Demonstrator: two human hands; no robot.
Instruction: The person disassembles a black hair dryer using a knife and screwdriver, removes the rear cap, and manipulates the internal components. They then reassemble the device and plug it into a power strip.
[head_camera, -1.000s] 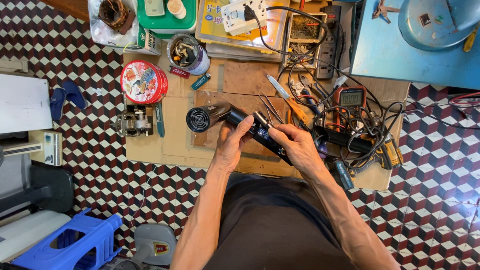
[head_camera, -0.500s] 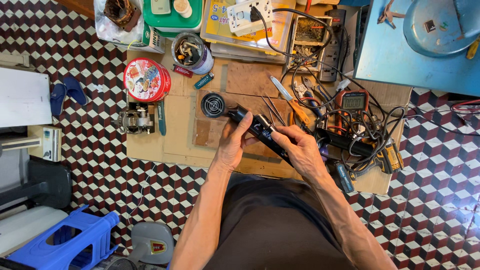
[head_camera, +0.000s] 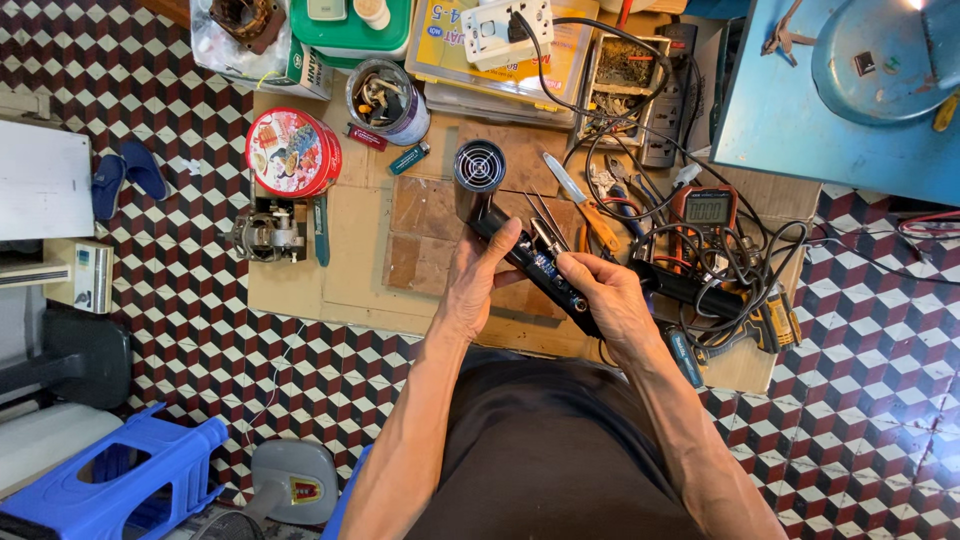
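The low wooden bench (head_camera: 360, 270) keeps tools within reach. Above it, both hands hold a black hair dryer (head_camera: 510, 235), grille up: the left hand (head_camera: 478, 285) has its grip closed around the handle, the right hand (head_camera: 610, 300) pinches its lower end, steadying it.

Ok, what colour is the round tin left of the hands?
Red, with a multicoloured picture on its lid: the round tin, clearest in the head view.

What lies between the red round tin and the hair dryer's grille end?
In the head view, a red lighter and a teal lighter lie on the board between the red round tin and the hair dryer.
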